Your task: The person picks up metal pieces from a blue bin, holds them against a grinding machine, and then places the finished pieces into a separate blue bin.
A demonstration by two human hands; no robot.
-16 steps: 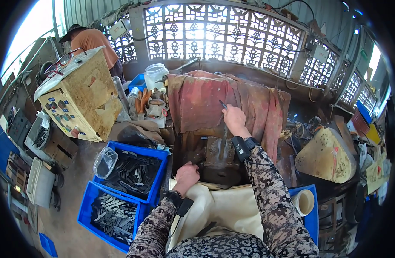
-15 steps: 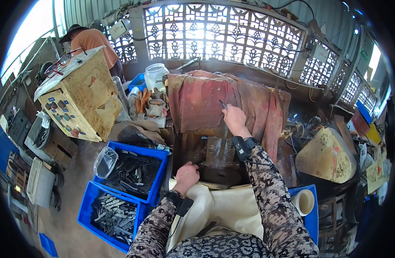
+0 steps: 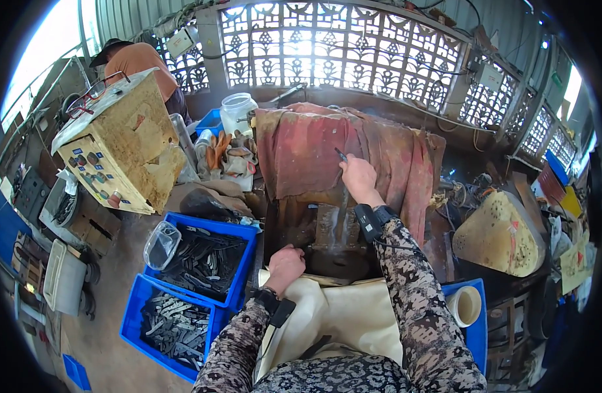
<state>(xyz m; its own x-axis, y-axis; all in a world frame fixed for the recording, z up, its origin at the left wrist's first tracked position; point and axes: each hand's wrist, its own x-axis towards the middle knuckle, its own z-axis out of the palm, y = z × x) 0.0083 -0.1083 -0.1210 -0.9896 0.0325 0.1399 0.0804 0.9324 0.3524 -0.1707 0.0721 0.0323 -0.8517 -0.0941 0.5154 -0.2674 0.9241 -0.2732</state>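
My right hand (image 3: 359, 179) is closed round a slim dark rod (image 3: 341, 155), whose tip pokes out above the fingers in front of a stained reddish cloth (image 3: 307, 154). Below that hand a grey upright bar (image 3: 342, 223) runs down into the machine's dark opening; I cannot tell whether it joins the rod. My left hand (image 3: 286, 267) rests low at the opening's left edge with its fingers curled in, and what they hold, if anything, is hidden. Between the hands lies a dark round part (image 3: 340, 263). A cream apron (image 3: 353, 314) covers my lap.
On the left, two blue bins (image 3: 138, 327) hold many dark, flat metal pieces (image 3: 176, 327), with a clear plastic tub (image 3: 162, 245) on one. Behind them stands a worn control box (image 3: 127, 147). A cream cup (image 3: 463, 307) sits in a blue bin at right. Another person (image 3: 143, 69) bends at far left.
Both hands keep almost the same place and grip. The whole view shifts very slightly; the cloth and bins otherwise look the same.
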